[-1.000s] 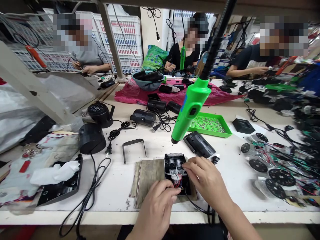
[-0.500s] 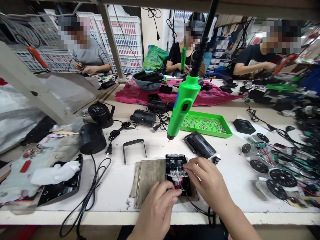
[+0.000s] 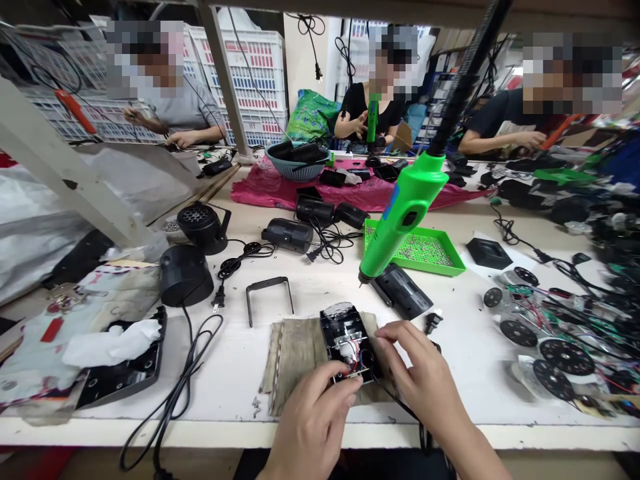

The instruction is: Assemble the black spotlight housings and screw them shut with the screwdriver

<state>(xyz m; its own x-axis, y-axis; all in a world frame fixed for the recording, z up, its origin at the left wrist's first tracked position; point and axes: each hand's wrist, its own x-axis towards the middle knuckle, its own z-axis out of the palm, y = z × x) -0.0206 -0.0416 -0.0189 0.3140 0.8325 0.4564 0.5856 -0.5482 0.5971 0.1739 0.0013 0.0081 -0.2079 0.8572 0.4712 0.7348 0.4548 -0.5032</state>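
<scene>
An opened black plastic housing (image 3: 330, 333) lies tilted on a folded cloth (image 3: 295, 353), with a clear part, red and blue wires and a small circuit board (image 3: 358, 373) inside. My left hand (image 3: 313, 413) pinches the board's edge at the near end of the housing. Just off the housing's right side, my right hand (image 3: 423, 373) is loosely curled, fingertips a little apart and no object visible in them. A black cable (image 3: 397, 398) runs from the housing under that hand. Above hangs a green electric screwdriver (image 3: 403, 213), its bit pointing down, untouched.
A green tray (image 3: 445, 253) of screws stands behind a black housing half (image 3: 407, 293). A metal bracket (image 3: 269, 283) and black lamp bodies (image 3: 185, 277) lie left. Wired assemblies with black discs (image 3: 565, 357) crowd the right. Several people work across the bench.
The housing has turned and tilted on the cloth. My right hand has come off its inner side to the right. The hanging screwdriver has swung right.
</scene>
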